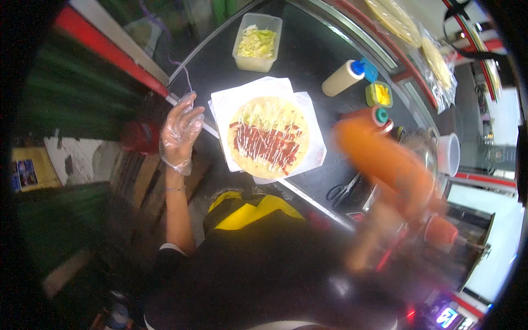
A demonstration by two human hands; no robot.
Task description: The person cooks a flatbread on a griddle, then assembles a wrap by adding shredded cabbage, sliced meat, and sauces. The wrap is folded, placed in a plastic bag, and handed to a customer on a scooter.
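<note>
A round flatbread (300, 129) lies on sheets of white paper (311, 148) on the dark counter. On it are shredded cabbage or lettuce, strips of reddish-brown filling and thin white lines of sauce. My left hand (182, 132), in a clear plastic glove, is raised to the left of the paper, its fingers loosely bent and apart with nothing in them. To the right, my right hand (386, 216) grips an orange squeeze bottle (379, 159). Motion smears both, so the fingers are hard to make out. The bottle is tilted and held off the counter.
A plastic tub of shredded greens (257, 47) stands at the back. Rightward are a white sauce bottle with a blue cap (344, 77), a small yellow-filled tub (379, 94), a green-capped bottle (366, 117) and scissors (341, 191). Bagged flatbreads (396, 22) rest on the upper right shelf.
</note>
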